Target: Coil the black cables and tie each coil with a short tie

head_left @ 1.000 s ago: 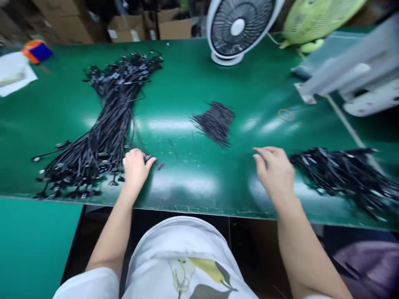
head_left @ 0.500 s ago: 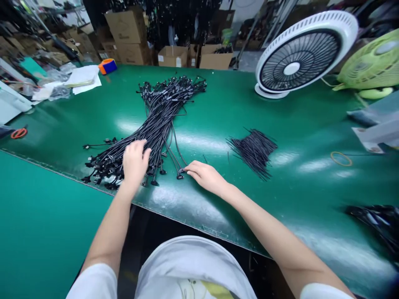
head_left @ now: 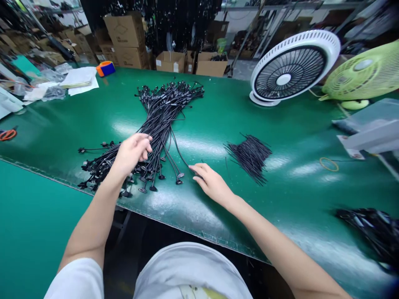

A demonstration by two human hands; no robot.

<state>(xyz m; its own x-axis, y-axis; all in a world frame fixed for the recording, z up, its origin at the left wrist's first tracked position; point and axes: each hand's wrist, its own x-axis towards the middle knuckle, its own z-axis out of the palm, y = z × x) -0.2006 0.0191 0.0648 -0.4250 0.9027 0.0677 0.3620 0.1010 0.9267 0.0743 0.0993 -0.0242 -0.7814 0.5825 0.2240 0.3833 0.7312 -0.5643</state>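
A big bundle of black cables lies on the green table, with small connectors at both fanned ends. Over its near end is my left hand, fingers curled in towards the thumb; what they hold, if anything, is hidden. My right hand pinches the end of one cable that runs out from the bundle's right side. Two loose cable ends with connectors lie just left of my right fingertips. Right of that hand sits a pile of short black ties or wires.
A white fan and a yellow-green fan stand at the back right. Orange-handled scissors, papers and an orange-blue tape roll lie leftward. A yellow ring and a dark bundle lie to the right.
My left hand has shifted slightly up, and its fingers have curled in. My right hand has moved a little right, drawing one cable end away from the two beside it. The view has tilted slightly.
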